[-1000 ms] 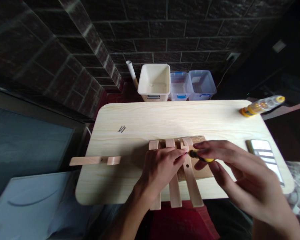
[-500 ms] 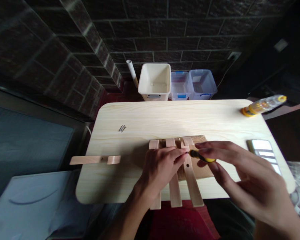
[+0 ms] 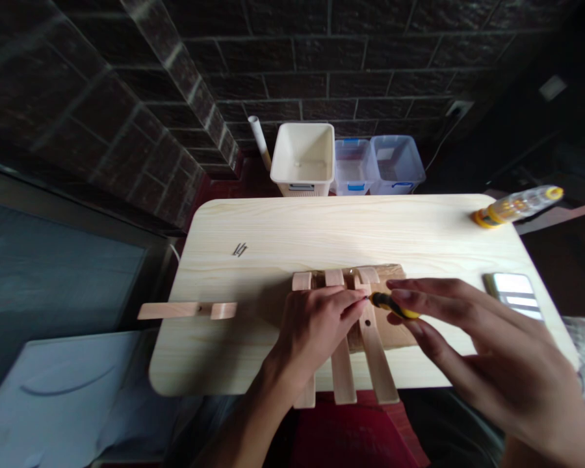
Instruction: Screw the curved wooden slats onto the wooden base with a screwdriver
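Observation:
My left hand [image 3: 316, 318] lies over several curved wooden strips, its thumb and forefinger pinched at the screwdriver's tip; whatever sits between them is too small to make out. In my right hand [image 3: 472, 325], the fingers close around the handle of a short yellow-and-black screwdriver [image 3: 394, 305], which points left at the left fingertips. Under the left hand, the right wooden strip [image 3: 381, 370] has a dark hole and rests across a brown block [image 3: 394, 331]. The middle strip [image 3: 342, 377] and the left strip [image 3: 305, 393] lie beside it, partly covered by my hand.
A single wooden strip [image 3: 170, 311] lies at the table's left edge. Several small dark screws or nails [image 3: 240, 249] are farther back. At the right are a phone [image 3: 514, 292] and a clear-and-yellow bottle-like container [image 3: 517, 207]. Bins [image 3: 305, 130] stand behind the table [image 3: 361, 224].
The view has shifted very slightly. Both hands and the screwdriver keep nearly the same place, with the right fingers moving a little on the handle.

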`<state>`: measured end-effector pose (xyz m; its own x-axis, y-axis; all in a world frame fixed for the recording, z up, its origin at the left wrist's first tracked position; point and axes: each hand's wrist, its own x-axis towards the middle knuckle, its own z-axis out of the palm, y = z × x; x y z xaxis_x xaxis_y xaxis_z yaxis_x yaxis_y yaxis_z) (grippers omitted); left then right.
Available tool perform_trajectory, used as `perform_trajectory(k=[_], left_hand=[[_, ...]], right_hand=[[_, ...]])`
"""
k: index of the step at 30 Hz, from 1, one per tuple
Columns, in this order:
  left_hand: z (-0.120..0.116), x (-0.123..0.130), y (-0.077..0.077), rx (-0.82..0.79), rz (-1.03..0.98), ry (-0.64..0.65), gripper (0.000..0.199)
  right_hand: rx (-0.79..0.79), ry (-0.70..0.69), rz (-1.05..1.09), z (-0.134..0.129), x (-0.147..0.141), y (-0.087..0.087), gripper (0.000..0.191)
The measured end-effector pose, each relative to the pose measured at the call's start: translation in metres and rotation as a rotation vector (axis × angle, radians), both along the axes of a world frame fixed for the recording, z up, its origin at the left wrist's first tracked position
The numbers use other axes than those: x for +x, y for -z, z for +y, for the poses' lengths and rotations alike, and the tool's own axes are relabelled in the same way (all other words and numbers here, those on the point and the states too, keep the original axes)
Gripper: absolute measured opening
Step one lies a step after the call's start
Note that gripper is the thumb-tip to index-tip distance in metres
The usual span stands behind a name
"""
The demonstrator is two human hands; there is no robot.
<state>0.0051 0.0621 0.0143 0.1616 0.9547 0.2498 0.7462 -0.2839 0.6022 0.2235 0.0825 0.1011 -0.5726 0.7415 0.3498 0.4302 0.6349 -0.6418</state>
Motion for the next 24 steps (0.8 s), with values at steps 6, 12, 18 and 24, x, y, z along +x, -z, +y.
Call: perform_trajectory(k=[6,12,18,24], left_hand=[[0.0,0.0,-0.002,-0.014,-0.017,-0.002,0.015],[0.001,0.001,0.002,-0.004,-0.037,-0.011,0.015],[0.0,0.001,0.004,0.016,-0.04,-0.019,0.014],[0.001,0.001,0.002,0.013,-0.037,-0.012,0.014]], right_hand=[[-0.018,-0.001,0.053,-0.001,-0.001,-0.001,0.041],[-0.099,0.004,0.145,-0.003,0.0,0.007,0.048],[-0.152,-0.004,0.185,-0.005,0.003,0.012,0.049],[-0.167,-0.011,0.167,-0.003,0.003,0.011,0.049]])
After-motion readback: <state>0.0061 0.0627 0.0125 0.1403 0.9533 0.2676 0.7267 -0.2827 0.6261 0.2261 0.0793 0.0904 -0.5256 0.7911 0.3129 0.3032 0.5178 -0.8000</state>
